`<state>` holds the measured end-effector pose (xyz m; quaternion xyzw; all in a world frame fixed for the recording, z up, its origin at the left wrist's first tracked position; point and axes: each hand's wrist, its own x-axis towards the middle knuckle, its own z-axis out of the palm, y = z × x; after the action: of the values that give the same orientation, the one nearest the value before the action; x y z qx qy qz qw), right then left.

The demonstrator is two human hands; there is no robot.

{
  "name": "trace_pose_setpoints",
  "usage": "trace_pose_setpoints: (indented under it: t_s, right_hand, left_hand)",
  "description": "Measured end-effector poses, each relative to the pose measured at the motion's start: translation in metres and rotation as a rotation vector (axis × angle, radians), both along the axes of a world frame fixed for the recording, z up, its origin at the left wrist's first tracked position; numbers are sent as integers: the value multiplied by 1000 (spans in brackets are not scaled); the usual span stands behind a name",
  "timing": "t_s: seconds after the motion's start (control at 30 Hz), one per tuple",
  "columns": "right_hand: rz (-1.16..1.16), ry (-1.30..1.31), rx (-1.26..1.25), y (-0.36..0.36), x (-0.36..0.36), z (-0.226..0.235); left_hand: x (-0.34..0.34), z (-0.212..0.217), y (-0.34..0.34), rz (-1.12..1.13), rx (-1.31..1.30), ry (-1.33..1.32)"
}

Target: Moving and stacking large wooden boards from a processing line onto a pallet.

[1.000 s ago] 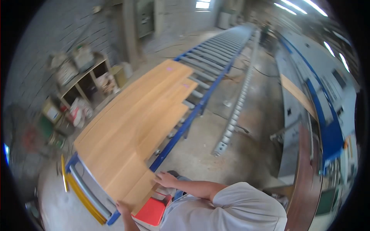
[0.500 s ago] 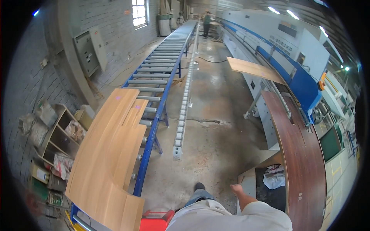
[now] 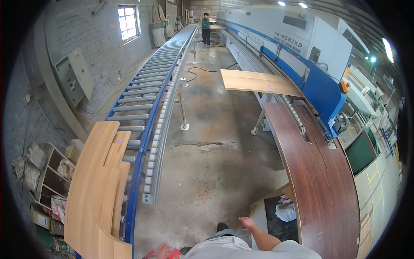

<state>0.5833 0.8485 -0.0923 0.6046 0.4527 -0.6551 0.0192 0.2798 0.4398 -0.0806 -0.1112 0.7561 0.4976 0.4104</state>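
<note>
My right hand [image 3: 247, 223] hangs out in front of my body with its fingers curled in, and nothing shows in it. It is nearest the low compartment at the right. At the lower edge my left hand [image 3: 163, 251] appears beside or over a red plastic object [image 3: 174, 254], mostly cut off by the frame. Its fingers are smeared, so whether it touches that object is unclear. To the left, light wood-grain boards [image 3: 84, 185] of several sizes lie stacked on the roller conveyor [image 3: 133, 108]. Another light board [image 3: 254, 82] sticks out from the long machine [image 3: 297, 41].
A dark reddish-brown tabletop [image 3: 319, 190] runs along my right, with a white plastic bag [image 3: 285, 210] in the compartment below. A narrow wheel rail [image 3: 156, 164] stands beside the conveyor. A black cable [image 3: 202, 70] crosses the aisle floor. Far off stands a person [image 3: 205, 30]. Shelves [image 3: 49, 172] line the left wall.
My view has turned right and shifted forward, so the boards and machine sit further left. My left hand has come into view at the lower edge by the red object.
</note>
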Motion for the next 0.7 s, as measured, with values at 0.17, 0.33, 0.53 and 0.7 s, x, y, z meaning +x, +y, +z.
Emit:
trace_pose_setpoints:
  t_s: [0.17, 0.33, 0.53, 0.7]
  right_hand:
    - [-216, 100, -78, 51, 5, 21]
    - [-294, 169, -132, 71, 17, 37]
    - [-531, 253, -145, 44, 47, 28]
    - [-561, 65, -136, -9, 65, 11]
  left_hand:
    - [2, 25, 90, -141, 121, 139]
    - [14, 2, 107, -245, 31, 5]
    - [16, -22, 52, -834, -22, 231]
    - [-14, -11, 57, -322, -98, -156]
